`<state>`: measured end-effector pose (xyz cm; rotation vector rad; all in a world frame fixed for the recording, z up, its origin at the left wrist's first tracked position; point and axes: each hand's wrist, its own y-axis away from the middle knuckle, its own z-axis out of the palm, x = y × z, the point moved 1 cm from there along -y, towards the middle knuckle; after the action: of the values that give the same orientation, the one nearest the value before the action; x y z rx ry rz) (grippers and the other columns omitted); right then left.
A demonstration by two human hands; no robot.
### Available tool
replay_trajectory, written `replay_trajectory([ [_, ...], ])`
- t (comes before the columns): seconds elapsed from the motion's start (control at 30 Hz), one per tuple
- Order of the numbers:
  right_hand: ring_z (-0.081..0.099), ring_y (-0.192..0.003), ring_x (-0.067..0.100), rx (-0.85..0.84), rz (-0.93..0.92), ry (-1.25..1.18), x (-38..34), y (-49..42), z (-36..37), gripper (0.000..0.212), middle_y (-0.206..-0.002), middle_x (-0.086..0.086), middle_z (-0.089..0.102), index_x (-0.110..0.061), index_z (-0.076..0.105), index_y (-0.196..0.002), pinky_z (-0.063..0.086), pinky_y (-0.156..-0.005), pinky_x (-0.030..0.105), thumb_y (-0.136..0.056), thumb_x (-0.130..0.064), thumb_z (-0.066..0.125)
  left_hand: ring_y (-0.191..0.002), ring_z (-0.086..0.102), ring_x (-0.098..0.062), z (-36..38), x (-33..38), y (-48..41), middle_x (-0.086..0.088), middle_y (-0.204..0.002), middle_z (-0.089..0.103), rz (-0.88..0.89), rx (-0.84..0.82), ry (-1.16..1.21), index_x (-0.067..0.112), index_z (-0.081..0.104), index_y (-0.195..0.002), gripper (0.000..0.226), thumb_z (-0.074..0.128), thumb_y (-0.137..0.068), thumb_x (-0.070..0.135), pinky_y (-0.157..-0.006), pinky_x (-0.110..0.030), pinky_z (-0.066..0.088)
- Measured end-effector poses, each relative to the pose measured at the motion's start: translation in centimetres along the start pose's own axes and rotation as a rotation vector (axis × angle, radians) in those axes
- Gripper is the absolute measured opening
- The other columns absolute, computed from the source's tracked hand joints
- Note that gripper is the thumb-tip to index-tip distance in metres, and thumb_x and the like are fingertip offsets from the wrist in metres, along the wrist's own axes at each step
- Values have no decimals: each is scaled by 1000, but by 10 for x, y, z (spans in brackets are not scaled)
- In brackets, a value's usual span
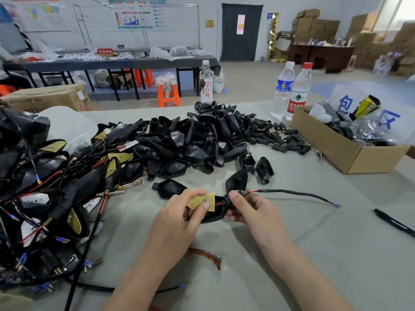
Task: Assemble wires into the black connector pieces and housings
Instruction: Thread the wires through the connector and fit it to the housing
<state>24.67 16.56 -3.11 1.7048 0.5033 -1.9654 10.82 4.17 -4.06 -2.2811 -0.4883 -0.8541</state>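
My left hand (179, 212) pinches a small yellow circuit board (201, 199) and steadies a black housing (215, 212) at the table's middle. My right hand (251, 207) grips the housing's neck, where a threaded brass end and a black cable (292, 194) come out. Red wire runs from the board into the housing. The cable trails right and ends in a blue terminal (336, 205). A big heap of empty black housings (193, 140) lies behind my hands. Small black connector pieces (280, 135) lie at the heap's right.
A tangle of wired assemblies (45, 198) fills the left of the table. At the right stands an open cardboard box (341, 151) of parts, with three water bottles (292, 90) behind it. A black pen (393, 223) lies right; orange-handled tweezers (206, 257) lie between my forearms.
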Motion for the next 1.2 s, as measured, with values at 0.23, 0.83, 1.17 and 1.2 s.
replay_trajectory([
  [0.23, 70, -64, 14, 60, 17, -73, -3, -2, -3, 25, -76, 7, 74, -2, 70, -94, 54, -60, 17, -91, -27, 69, -90, 58, -6, -2, 0, 0, 14, -95, 64, -60, -21, 95, 55, 52, -116, 32, 58, -96, 31, -77, -17, 45],
  [0.83, 65, -72, 18, 19, 9, -149, 0, -3, -5, 27, -90, 16, 73, -3, 70, -107, 56, -67, 23, -94, -26, 67, -78, 65, 1, -8, 11, 0, 24, -86, 69, -33, 67, 236, 45, 65, -100, 34, 60, -99, 12, -63, -6, 44],
  [1.17, 68, -77, 20, 24, 34, -196, -1, -2, -5, 24, -89, 13, 74, -9, 69, -113, 57, -71, 23, -96, -26, 64, -52, 46, -3, -8, 13, 0, 23, -72, 59, -42, 93, 246, 36, 66, -90, 39, 57, -94, -1, -51, -7, 32],
  [1.2, 68, -78, 20, 25, 37, -200, -2, -2, -5, 24, -90, 14, 74, -9, 69, -113, 58, -71, 24, -96, -25, 64, -59, 52, -1, -8, 14, 0, 23, -78, 62, -32, 92, 238, 37, 66, -91, 38, 57, -94, 0, -56, -5, 36],
])
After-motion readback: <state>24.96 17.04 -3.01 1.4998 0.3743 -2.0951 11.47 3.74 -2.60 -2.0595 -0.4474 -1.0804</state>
